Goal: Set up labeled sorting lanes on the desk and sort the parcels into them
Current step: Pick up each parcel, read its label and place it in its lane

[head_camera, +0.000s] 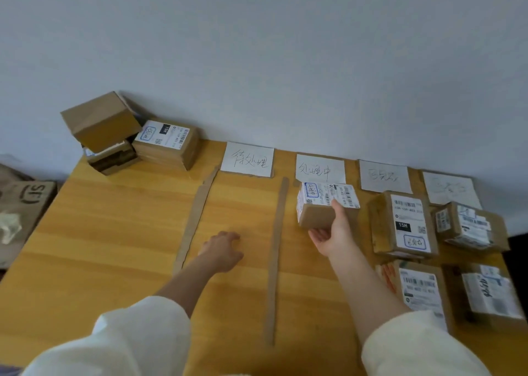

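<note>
The right hand (331, 232) grips a small parcel (325, 207) from below and the near side, thumb up on its label, in the second lane just near the second card (320, 169); whether it rests on the desk (114, 232) is hard to tell. The left hand (224, 249) lies palm down and empty, fingers loosely curled, in the first lane between two cardboard strips (194, 218). The two right-hand cards (384, 175) are too faint to read, and the parcels (403, 227) below them are partly cut off by the sleeve and frame edge.
</note>
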